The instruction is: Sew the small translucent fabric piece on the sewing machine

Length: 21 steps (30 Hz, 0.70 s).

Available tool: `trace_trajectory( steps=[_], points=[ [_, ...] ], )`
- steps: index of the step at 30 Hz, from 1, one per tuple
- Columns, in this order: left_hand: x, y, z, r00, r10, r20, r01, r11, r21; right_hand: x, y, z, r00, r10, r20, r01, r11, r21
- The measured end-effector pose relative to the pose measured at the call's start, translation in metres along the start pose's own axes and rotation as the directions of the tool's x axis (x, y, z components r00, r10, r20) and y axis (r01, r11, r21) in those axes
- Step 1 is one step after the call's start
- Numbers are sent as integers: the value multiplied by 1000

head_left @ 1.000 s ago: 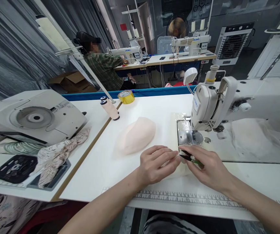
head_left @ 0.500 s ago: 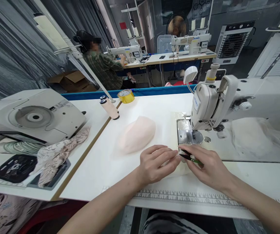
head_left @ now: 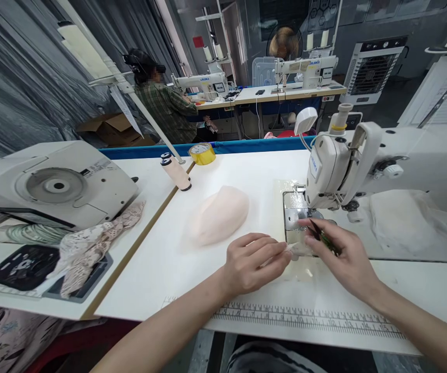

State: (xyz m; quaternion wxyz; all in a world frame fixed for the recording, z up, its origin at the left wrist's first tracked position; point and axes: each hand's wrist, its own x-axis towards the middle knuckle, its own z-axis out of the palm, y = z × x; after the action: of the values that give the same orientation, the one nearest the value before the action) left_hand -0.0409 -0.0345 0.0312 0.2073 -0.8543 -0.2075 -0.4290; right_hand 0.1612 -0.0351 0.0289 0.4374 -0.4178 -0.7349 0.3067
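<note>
My left hand [head_left: 257, 261] rests low over the white table in front of the sewing machine [head_left: 324, 160]. Its thumb and fingertips are pinched on a small piece of thin, sheer whitish fabric [head_left: 294, 249], whose outline is hard to make out. My right hand [head_left: 344, 256] holds thread snips [head_left: 326, 241] with dark blades and a green part in the palm. The snips are beside the metal needle plate [head_left: 294, 217], apart from the fabric. Left of the machine lies a pale pink, sheer cup-shaped piece [head_left: 221, 215], touched by neither hand.
A pink thread cone [head_left: 176, 173] and a yellow tape roll [head_left: 202, 154] stand at the back. Another machine [head_left: 52, 184] and lace strips [head_left: 99, 243] are on the left. White sheer fabric [head_left: 402, 220] lies under the machine arm. A co-worker [head_left: 165, 109] sits beyond.
My right hand has moved right and slightly away from my left, taking the snips off the fabric. The left hand has hardly moved and keeps its pinch.
</note>
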Motion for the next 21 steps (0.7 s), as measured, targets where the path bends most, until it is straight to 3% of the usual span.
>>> trace_trajectory(
  steps=[3, 9, 14, 21],
  points=[
    [0, 0, 0, 1000, -5, -8, 5, 1000, 4, 5, -2, -3, 999, -3, 33, 2, 1000, 25],
    [-1, 1, 2, 1000, 16, -7, -16, 1000, 19, 2, 0, 5, 972, -182, 147, 185, 983, -7],
    [-2, 3, 3, 1000, 12, 17, -13, 1000, 25, 0, 2, 6, 964, -218, 153, 224, 974, -21],
    [-3, 2, 3, 999, 19, 30, -20, 1000, 10, 5, -6, 1, 984, 74, 165, -83, 995, 52]
  ],
)
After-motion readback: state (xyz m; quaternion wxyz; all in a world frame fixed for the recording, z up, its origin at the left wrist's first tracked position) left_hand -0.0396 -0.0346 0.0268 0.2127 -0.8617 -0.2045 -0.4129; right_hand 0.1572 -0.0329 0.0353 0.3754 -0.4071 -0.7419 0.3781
